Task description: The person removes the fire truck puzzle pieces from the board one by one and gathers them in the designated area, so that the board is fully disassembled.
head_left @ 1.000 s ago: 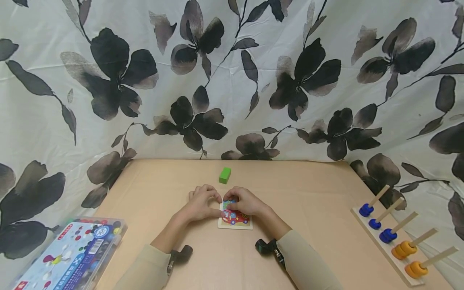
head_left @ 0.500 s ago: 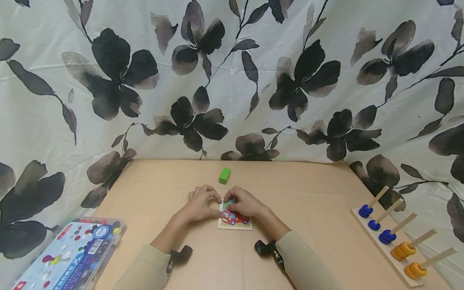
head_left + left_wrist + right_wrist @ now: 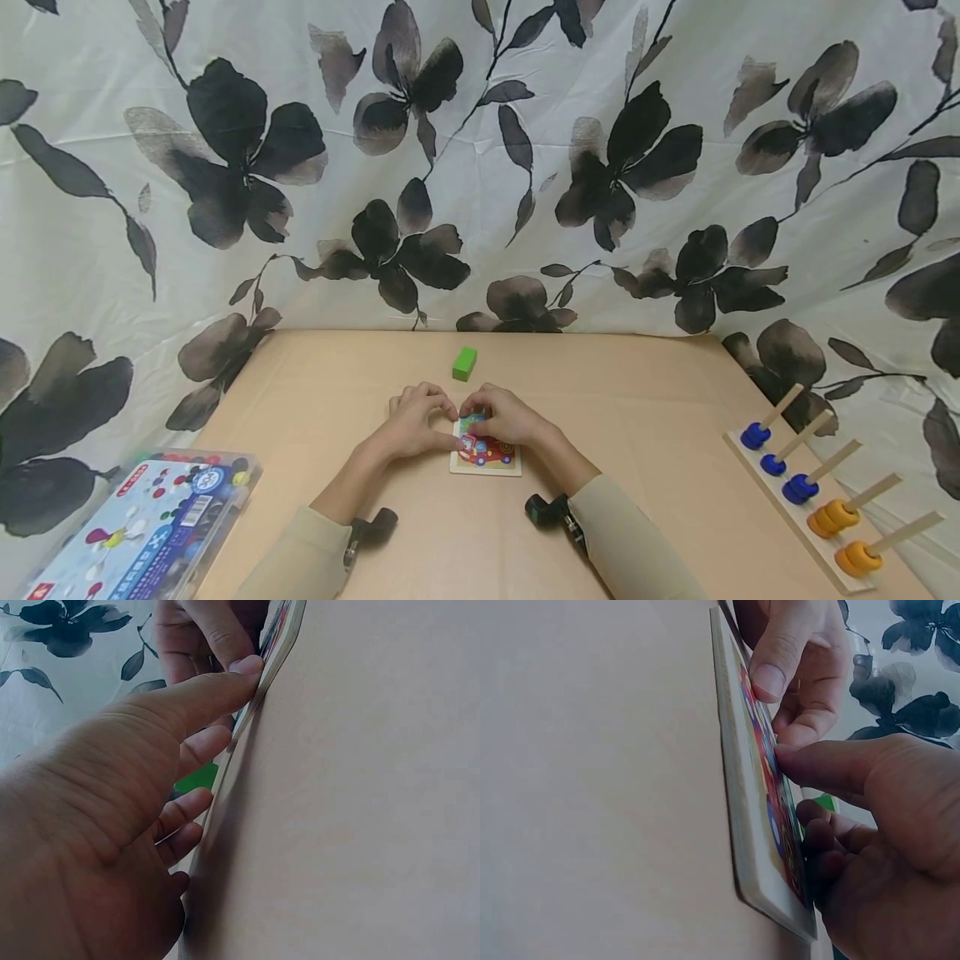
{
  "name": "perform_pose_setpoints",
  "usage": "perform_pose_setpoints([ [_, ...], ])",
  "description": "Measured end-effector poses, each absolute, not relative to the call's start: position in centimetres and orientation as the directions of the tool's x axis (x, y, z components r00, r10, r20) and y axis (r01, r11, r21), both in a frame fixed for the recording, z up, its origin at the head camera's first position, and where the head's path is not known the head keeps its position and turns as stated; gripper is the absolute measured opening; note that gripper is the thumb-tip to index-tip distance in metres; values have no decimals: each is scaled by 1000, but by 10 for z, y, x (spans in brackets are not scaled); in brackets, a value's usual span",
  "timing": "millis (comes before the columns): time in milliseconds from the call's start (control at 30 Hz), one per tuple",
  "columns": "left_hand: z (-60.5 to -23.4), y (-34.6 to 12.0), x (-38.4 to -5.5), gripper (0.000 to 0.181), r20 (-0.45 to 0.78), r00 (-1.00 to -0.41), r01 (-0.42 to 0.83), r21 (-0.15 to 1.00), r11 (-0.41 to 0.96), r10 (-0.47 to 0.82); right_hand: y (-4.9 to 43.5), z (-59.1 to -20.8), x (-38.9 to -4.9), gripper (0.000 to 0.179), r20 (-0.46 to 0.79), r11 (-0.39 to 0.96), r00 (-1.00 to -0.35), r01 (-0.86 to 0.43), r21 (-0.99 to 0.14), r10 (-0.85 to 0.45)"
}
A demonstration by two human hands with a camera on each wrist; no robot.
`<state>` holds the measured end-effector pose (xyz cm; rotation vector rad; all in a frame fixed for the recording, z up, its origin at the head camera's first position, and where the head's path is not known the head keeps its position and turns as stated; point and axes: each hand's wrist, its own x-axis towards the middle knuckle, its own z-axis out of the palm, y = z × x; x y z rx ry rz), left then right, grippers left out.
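A small flat puzzle board point(image 3: 489, 451) with a red car picture and a pale border lies on the table between both hands. My left hand point(image 3: 417, 423) holds its left side, thumb on the near part of the edge and forefinger at the far corner. On the upper part of the picture, my right hand point(image 3: 510, 418) has its thumb pressed down, with the forefinger curled to the far edge. Seen from the right wrist, the thumb point(image 3: 802, 761) touches the picture surface and the other fingers bend beside the board. The hands hide the board's upper portion.
Beyond the hands stands a green block point(image 3: 464, 364). A clear plastic box point(image 3: 243, 492) with a blue printed lid sits at the left. To the right is a wooden peg stand point(image 3: 798, 518) with blue and orange rings. A floral cloth point(image 3: 517, 208) hangs behind the table.
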<state>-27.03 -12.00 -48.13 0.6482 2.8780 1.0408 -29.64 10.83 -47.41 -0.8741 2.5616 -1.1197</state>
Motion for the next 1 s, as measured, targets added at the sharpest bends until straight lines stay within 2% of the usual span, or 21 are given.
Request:
perform_pose_setpoints([
  [533, -481, -120, -271, 36, 126, -916, 372, 618, 692, 381, 106, -469, -299, 18, -24, 579, -783, -439, -687, -622],
  [733, -481, -121, -272, 37, 127, -918, 369, 620, 692, 376, 105, -471, -300, 6, -19, 559, -779, -432, -708, -627],
  [1000, -483, -121, -273, 37, 136, -914, 380, 618, 688, 383, 109, -471, -299, 16, 32, 562, -771, -491, -666, -635],
])
